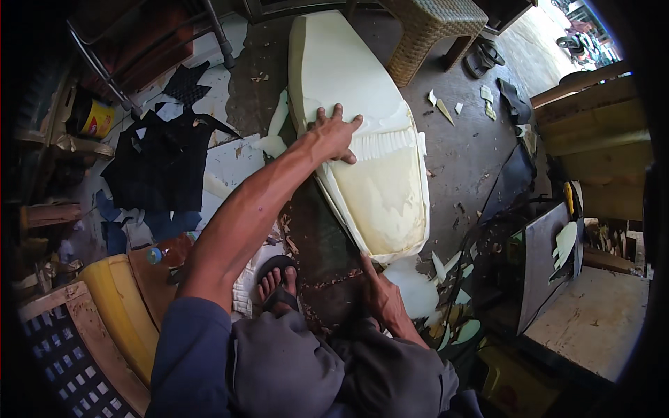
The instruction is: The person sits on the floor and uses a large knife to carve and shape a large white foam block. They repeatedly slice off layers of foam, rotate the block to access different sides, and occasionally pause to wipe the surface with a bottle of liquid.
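Observation:
A long cream foam seat pad [397, 202] lies away from me, narrowing at its far end. A wrinkled band crosses its middle, and a raised rim runs round the near, yellower part. My left hand [333, 136] is spread on top, left of the middle, with fingers apart and gripping nothing. At the pad's near end, my right hand [387, 296] holds the lower edge with its fingertips. One finger stretches up to the rim; the other fingers are partly hidden.
Black sheet scraps [164, 157] lie at left, near a plastic bottle [171, 252]. A woven stool [435, 28] and sandals [483, 59] stand at the far side. Pale foam offcuts [463, 331] litter the floor at right, by a wooden board [592, 317]. A yellow pad [122, 306] sits at near left.

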The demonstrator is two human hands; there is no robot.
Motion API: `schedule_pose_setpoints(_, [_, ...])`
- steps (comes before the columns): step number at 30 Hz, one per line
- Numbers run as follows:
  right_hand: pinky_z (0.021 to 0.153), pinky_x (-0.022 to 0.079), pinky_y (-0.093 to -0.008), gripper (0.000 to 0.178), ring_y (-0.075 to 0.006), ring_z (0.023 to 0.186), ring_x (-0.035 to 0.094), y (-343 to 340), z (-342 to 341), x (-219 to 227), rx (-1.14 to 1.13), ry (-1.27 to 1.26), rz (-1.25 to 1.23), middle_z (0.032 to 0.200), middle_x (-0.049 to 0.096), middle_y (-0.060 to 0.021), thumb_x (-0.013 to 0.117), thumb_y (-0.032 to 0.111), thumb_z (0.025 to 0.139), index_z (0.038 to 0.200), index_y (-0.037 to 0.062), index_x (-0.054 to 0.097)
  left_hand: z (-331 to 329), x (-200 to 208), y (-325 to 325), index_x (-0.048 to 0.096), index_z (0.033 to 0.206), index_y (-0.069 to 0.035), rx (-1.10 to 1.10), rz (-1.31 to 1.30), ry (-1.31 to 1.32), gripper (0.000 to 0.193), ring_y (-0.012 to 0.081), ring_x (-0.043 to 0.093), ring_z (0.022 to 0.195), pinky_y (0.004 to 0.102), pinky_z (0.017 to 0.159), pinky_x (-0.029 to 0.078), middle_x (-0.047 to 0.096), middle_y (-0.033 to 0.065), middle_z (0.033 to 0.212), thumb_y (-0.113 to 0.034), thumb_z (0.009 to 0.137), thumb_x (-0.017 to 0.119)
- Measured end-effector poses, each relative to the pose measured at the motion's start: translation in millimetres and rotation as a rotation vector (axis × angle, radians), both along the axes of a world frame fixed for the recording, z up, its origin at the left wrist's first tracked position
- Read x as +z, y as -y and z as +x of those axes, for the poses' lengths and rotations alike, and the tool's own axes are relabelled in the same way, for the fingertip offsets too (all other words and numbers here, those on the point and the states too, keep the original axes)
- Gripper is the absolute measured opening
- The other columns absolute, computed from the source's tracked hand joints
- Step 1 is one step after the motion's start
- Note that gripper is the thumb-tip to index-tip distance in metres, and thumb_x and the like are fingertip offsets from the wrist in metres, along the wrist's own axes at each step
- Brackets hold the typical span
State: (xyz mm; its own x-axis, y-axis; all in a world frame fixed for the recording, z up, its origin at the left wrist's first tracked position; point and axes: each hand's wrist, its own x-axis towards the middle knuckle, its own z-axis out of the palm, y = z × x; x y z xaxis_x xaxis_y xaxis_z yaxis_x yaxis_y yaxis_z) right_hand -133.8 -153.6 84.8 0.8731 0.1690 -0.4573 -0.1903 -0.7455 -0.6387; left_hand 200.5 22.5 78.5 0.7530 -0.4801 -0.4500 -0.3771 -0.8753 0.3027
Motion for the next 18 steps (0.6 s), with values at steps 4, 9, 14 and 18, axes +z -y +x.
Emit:
schedule_pose_setpoints(4, [0.068, 0.051, -0.0586, 0.074, -0.0509, 0.073, 0.064, 15.8, -34.5, 0.2, -0.031, 0.059, -0.011, 0.084, 0.063, -0.0281, 0.059, 0.013, 0.096, 0.161, 0.0306, 0.03, 4.2, 19.2, 5.2, 0.026, 0.162, -0.011, -0.004, 0.029, 0.002, 0.113, 0.0602, 0.022, 0.147, 0.0618, 0.123, 0.019, 0.022, 0.0438, 0.157, -0.044, 0.074, 0.088])
schedule_pose_setpoints(9, [0.067, 0.051, -0.0586, 0.074, -0.0512, 0.074, 0.064, -4.1, -3.9, -15.1, -0.02, 0.057, -0.051, 0.088, 0.063, -0.028, 0.057, 0.012, 0.097, 0.162, 0.0328, 0.027, 4.8, 2.8, 3.2, 0.026, 0.162, -0.009, -0.02, -0.025, 0.036, 0.114, 0.0576, 0.022, 0.149, 0.0627, 0.123, 0.019, 0.023, 0.0425, 0.158, -0.045, 0.074, 0.088])
schedule_pose_setpoints(14, [0.068, 0.051, -0.0566, 0.071, -0.0502, 0.078, 0.064, 8.9, -43.5, -1.2, -0.066, -0.021, -0.058, 0.085, 0.063, -0.0275, 0.058, 0.014, 0.099, 0.161, 0.0317, 0.029, 6.4, 15.6, 3.1, 0.028, 0.161, -0.009, -0.018, 0.053, -0.007, 0.112, 0.0564, 0.021, 0.15, 0.0629, 0.123, 0.019, 0.028, 0.0436, 0.155, -0.046, 0.075, 0.087])
schedule_pose_setpoints(18, [0.069, 0.053, -0.056, 0.069, -0.0511, 0.079, 0.065, -1.2, -16.7, -28.0, -0.04, 0.069, -0.042, 0.088, 0.064, -0.0274, 0.057, 0.019, 0.1, 0.161, 0.0332, 0.03, 10.5, 2.3, 8.5, 0.026, 0.163, -0.03, 0.032, 0.052, -0.019, 0.11, 0.0626, 0.019, 0.147, 0.0655, 0.116, 0.035, 0.012, 0.0243, 0.169, -0.039, 0.075, 0.09])
